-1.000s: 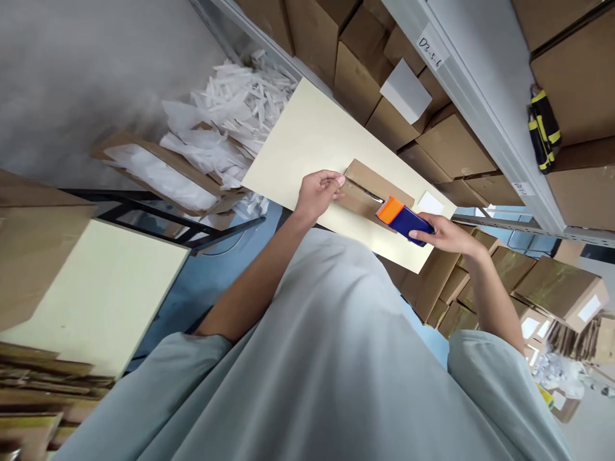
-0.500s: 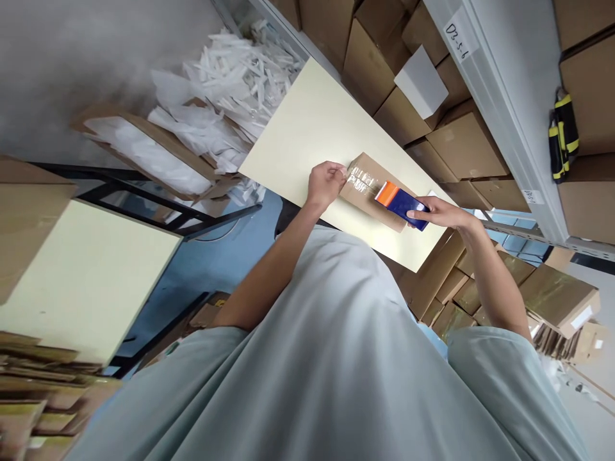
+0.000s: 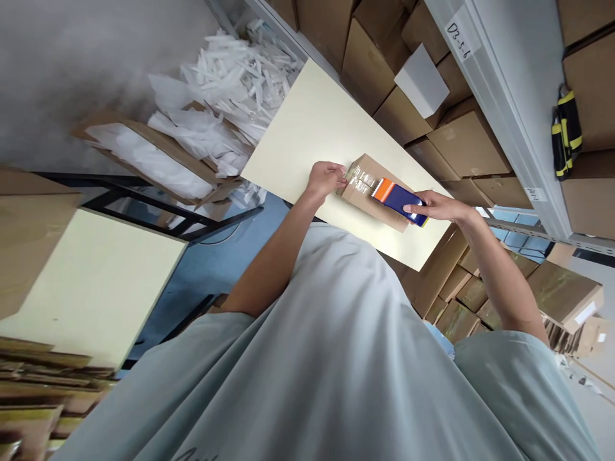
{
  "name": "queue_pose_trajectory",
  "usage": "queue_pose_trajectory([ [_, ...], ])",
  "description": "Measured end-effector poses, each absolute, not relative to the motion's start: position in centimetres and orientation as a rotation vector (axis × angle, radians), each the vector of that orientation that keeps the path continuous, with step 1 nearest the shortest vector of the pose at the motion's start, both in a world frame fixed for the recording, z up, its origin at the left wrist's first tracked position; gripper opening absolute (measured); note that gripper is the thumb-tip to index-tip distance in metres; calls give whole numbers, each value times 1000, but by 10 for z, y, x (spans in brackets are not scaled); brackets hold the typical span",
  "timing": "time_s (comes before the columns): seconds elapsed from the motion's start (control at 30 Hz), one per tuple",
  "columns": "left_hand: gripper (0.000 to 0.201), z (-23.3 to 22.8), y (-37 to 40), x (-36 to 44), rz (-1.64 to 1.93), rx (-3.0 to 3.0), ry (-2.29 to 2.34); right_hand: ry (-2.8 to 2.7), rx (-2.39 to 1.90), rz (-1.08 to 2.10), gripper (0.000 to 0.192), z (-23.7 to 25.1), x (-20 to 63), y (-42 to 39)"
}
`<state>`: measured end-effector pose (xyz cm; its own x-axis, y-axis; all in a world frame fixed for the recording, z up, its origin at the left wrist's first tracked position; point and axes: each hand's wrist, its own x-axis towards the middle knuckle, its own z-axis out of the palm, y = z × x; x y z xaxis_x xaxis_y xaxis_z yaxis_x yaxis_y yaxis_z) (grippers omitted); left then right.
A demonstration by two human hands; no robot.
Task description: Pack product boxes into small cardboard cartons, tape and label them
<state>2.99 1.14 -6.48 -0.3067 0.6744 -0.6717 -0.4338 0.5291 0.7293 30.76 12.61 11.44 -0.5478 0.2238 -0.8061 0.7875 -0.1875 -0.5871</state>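
Cardboard box (image 3: 368,186) on tabletop (image 3: 307,134): left hand (image 3: 324,179) fingers pinch its end; right hand (image 3: 435,206) grips blue-orange tape dispenser (image 3: 396,197). Tape apparently part-laid; far end unsealed.

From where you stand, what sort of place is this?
Probably a warehouse packing area: brown cartons fill a labelled metal shelf, and at a pale table the left hand steadies a small cardboard box while the right hand holds a blue-and-orange tool on it.
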Motion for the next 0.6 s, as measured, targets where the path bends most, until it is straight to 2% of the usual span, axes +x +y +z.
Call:
queue_pose_trajectory([
  [0.2,7,-61,9,35,924,459,1600,1635,1151,-1741,67,117,307,124],
  [0.33,36,-46,7,26,799,715,1847,1634,1137,-1702,73,121,304,122],
  [0.37,36,-41,7,24,774,753,1879,1636,1135,-1696,74,122,303,122],
  [0.47,21,-23,9,22,718,868,1836,1632,1132,-1692,73,124,301,121],
  [0.6,24,-7,13,24,645,969,1769,1594,1168,-1699,73,127,300,118],
])
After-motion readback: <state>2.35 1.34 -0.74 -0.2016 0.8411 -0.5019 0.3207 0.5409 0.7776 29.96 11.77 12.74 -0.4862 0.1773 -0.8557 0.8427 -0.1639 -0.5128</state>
